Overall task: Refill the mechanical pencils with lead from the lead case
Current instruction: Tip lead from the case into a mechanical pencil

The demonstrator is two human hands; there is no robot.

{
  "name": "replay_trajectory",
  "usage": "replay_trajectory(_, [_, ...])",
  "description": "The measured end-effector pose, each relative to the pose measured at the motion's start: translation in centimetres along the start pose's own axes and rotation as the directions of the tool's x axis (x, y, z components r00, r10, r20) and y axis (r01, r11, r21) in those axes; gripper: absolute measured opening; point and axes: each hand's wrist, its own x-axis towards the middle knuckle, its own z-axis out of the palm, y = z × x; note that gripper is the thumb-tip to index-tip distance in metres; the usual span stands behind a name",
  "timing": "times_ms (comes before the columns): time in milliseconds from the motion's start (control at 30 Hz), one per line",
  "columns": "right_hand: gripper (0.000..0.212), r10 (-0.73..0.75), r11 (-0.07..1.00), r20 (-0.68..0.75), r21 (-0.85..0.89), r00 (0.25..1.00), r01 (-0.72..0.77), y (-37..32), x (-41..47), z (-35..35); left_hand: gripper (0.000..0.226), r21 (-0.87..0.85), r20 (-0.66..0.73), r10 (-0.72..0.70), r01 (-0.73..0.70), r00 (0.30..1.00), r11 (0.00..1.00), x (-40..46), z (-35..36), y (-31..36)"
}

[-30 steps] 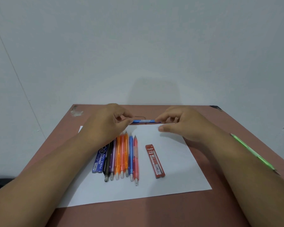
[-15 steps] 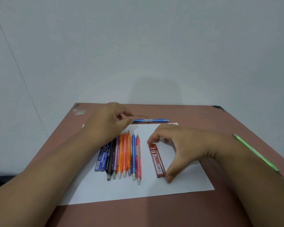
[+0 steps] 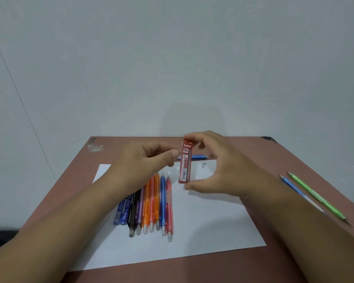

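Observation:
My right hand [image 3: 225,170] holds the red lead case [image 3: 185,163] upright above the white paper [image 3: 208,225], fingers on its top end and thumb under its bottom end. My left hand [image 3: 141,160] pinches one end of a blue mechanical pencil [image 3: 198,157], which lies level behind the case and is partly hidden by it. A row of several mechanical pencils [image 3: 153,205] in black, purple, orange, blue and pink lies on the paper below my left hand.
A blue lead case [image 3: 123,210] lies left of the row, partly under my left forearm. A green pencil [image 3: 315,196] and a blue pencil [image 3: 294,188] lie on the brown table [image 3: 253,264] at the right, by my right forearm. A wall stands right behind the table.
My right hand let go of the blue pencil, reached down to the red lead case on the paper, and lifted it upright. My left hand kept hold of the blue pencil.

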Motion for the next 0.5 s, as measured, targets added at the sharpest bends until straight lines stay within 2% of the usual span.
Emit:
replay_trajectory(100, [0.095,-0.064,0.998,-0.053,-0.003,0.997,0.064,-0.5,0.1,0.4,0.016,-0.114,0.030,0.008,-0.005,1.000,0.994,0.0,0.3,0.5])
replay_trajectory(233, [0.096,-0.058,0.998,-0.078,0.023,0.995,0.059,-0.8,0.0,0.6,0.015,-0.169,0.021,0.002,0.002,1.000,0.986,-0.2,0.3,0.5])
replay_trajectory(300, [0.097,0.018,0.980,-0.071,0.199,0.997,-0.003,-0.8,0.0,0.8,0.015,-0.217,0.011,-0.005,0.008,1.000,0.976,-0.1,0.1,0.6])
replay_trajectory(367, [0.084,0.089,0.846,-0.048,0.531,0.995,-0.050,-0.8,0.2,1.1,0.015,-0.280,-0.002,-0.008,0.007,1.000,0.960,-0.1,0.0,0.7])
replay_trajectory(400, [0.069,0.109,0.759,-0.037,0.648,0.993,-0.059,-0.8,0.2,1.2,0.016,-0.301,-0.008,-0.007,0.005,1.000,0.954,-0.2,0.0,0.8])
replay_trajectory(467, [0.040,0.124,0.687,-0.004,0.722,0.992,-0.083,-0.8,0.3,1.3,0.018,-0.301,-0.021,-0.004,-0.003,1.000,0.954,-0.3,0.2,1.0])
replay_trajectory(500, [0.035,0.127,0.659,0.020,0.746,0.992,-0.099,-0.8,0.3,1.5,0.018,-0.295,-0.028,0.000,-0.009,1.000,0.955,-0.4,0.3,1.1])
